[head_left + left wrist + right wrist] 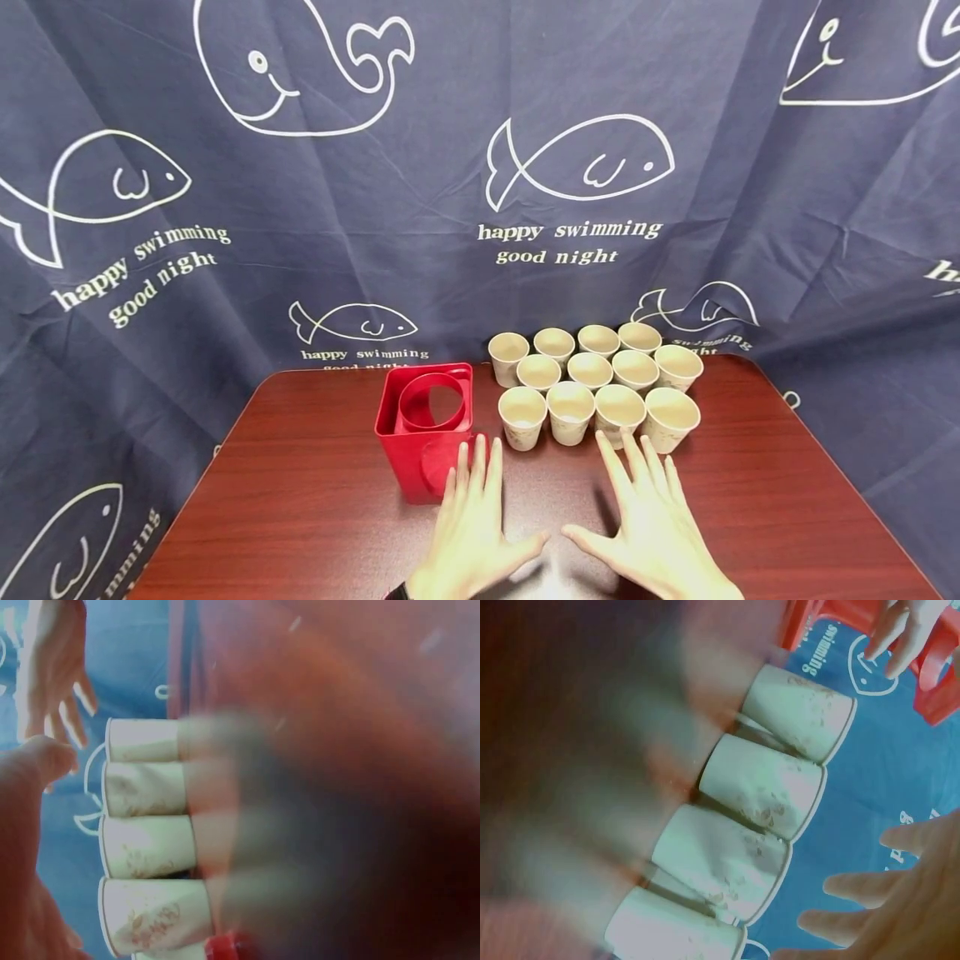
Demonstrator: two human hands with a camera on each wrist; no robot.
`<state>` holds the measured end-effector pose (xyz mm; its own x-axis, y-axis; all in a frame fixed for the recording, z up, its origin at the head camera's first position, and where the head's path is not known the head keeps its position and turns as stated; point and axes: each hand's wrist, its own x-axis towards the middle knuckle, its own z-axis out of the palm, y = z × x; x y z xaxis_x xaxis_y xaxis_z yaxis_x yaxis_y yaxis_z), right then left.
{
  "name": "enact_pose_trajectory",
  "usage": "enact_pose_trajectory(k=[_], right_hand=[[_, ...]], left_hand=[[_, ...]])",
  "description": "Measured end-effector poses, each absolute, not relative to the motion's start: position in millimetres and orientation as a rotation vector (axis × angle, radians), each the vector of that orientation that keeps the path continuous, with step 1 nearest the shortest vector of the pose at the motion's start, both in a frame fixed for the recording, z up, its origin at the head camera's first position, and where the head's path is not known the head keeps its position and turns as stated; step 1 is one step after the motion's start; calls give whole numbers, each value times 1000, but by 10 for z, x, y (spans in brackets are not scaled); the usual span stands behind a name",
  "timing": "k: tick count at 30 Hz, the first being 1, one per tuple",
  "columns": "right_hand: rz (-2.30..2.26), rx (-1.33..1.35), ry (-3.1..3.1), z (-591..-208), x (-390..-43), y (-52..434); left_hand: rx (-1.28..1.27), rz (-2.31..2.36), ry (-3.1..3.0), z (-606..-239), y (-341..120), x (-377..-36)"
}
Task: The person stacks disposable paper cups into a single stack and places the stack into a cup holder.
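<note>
My left hand [476,533] is held over the front of the table with fingers straight and thumb stretched inward, its fingertips overlapping the lower right of a red square box [401,458] in the head view. To its right my right hand [648,529] is spread the same way, fingertips close to the front row of paper cups [570,417]. Both hands hold nothing, and the two thumb tips point at each other with a small gap. The cups are pale, open-topped and upright, with a faint printed pattern seen in the right wrist view on a nearby cup [761,787].
Several more cups [590,371] stand in rows behind the front one. A round red ring [408,404] sits in the box's top. The dark red wooden table [300,483] reaches back to a blue curtain [435,208] printed with white fish and lettering.
</note>
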<state>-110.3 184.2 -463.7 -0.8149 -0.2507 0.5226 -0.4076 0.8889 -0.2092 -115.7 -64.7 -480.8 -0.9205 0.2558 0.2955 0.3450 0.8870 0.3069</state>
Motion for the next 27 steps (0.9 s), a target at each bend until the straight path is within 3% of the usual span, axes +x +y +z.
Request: enact_pose_trajectory(k=[14,27], right_hand=[[494,496,-2519,-4484,-1188,1935],[520,502,-2498,-4352,-1323,2057]], left_hand=[[-310,-767,-2756,-4684,-502,-1610],[-374,-875,-2628,-4776,-394,-1949]])
